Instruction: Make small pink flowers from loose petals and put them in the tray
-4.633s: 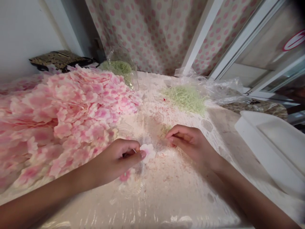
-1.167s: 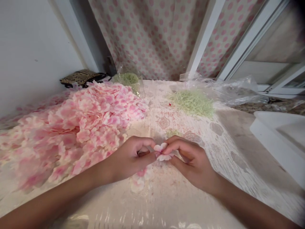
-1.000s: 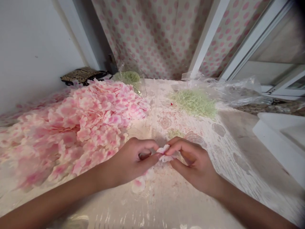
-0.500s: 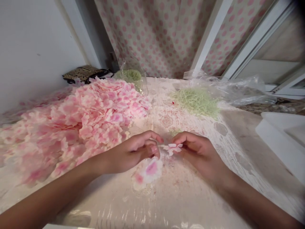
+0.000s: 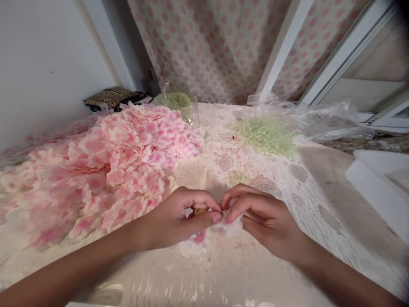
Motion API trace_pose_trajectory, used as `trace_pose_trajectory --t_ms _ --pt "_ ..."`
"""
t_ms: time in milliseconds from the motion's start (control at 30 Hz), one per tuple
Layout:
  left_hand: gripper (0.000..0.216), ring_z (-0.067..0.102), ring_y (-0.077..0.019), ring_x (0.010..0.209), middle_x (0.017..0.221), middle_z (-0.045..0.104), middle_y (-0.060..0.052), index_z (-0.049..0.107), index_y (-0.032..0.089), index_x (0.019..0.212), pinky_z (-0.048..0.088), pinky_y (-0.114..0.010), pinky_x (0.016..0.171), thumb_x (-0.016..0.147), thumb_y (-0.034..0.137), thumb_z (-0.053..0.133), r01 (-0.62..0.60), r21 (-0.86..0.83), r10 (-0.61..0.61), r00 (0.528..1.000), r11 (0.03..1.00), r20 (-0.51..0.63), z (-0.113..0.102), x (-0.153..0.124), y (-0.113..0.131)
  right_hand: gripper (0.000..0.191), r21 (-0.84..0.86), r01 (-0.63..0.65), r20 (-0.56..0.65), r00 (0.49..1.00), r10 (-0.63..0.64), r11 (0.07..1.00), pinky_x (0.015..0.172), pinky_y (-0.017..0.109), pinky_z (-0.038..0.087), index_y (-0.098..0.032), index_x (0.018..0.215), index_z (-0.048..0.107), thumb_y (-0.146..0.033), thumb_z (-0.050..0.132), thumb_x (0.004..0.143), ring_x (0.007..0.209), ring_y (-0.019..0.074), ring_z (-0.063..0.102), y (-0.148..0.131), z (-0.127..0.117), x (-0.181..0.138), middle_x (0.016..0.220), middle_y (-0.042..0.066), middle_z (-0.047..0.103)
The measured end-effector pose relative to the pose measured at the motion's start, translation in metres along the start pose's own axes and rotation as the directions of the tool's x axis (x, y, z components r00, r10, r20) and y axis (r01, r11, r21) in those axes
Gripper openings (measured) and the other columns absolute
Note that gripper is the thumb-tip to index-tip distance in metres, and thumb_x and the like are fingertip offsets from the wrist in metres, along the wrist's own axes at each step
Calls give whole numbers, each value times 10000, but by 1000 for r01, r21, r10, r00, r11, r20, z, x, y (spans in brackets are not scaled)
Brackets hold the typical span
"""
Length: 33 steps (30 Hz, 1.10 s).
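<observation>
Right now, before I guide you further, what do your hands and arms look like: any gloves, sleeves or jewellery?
The left hand and right hand are bare, with no gloves or rings in view. The left forearm and right forearm show no sleeve, watch or bracelet within the frame. The visible nails look short and unpainted.

The left hand [image 5: 180, 219] and right hand [image 5: 263, 221] pinch close together.

The hands [image 5: 260, 221] hide most of the pale petal [image 5: 232, 227]; a tan bit [image 5: 200, 211] is too small to name.
</observation>
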<state>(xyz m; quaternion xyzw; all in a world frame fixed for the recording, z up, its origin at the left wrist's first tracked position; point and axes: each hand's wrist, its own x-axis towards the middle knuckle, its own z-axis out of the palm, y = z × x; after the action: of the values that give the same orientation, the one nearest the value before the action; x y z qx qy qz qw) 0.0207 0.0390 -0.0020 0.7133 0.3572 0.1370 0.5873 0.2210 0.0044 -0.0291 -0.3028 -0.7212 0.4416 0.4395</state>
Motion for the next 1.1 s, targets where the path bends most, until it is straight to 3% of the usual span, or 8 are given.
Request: trace_pose_trajectory --t_ms 300,633,867,1000,1100 --pt "216 549 -75 567 678 652 5 629 161 811 422 -165 513 852 351 535 -89 21 89 996 996 -10 0 -3 -7 325 28 -14 22 1000 13 1000 785 248 450 -197 874 598 79 473 756 935 121 566 0 1 -3 969 24 554" --pt "165 520 -68 502 596 650 -9 600 120 759 395 -165 501 856 200 493 -323 254 331 944 912 11 5 -5 -5 350 -53 -12 66 998 16 999 759 238 430 -194 874 563 104 457 725 874 102 539 -1 7 -6 929 5 517" --pt "128 499 -41 461 573 637 7 563 123 723 375 -127 469 821 100 485 -411 294 408 910 863 73 5 -3 -10 348 -84 -46 117 992 56 995 692 227 415 -201 863 504 103 422 714 796 99 510 2 13 -5 850 -10 499" --pt "145 504 -53 489 585 611 22 573 142 735 392 -148 491 846 158 482 -378 312 373 925 872 77 6 -6 -8 302 -157 -9 149 988 33 988 663 230 430 -203 844 512 68 431 738 772 106 531 -6 15 -2 841 -3 513" --pt "169 595 -103 742 852 659 -6 596 196 978 451 -195 674 883 232 461 -279 376 315 948 884 -38 2 -6 -5 312 -372 4 24 1000 5 928 727 276 457 -231 911 508 32 428 765 864 144 562 -21 -12 -15 920 20 553"
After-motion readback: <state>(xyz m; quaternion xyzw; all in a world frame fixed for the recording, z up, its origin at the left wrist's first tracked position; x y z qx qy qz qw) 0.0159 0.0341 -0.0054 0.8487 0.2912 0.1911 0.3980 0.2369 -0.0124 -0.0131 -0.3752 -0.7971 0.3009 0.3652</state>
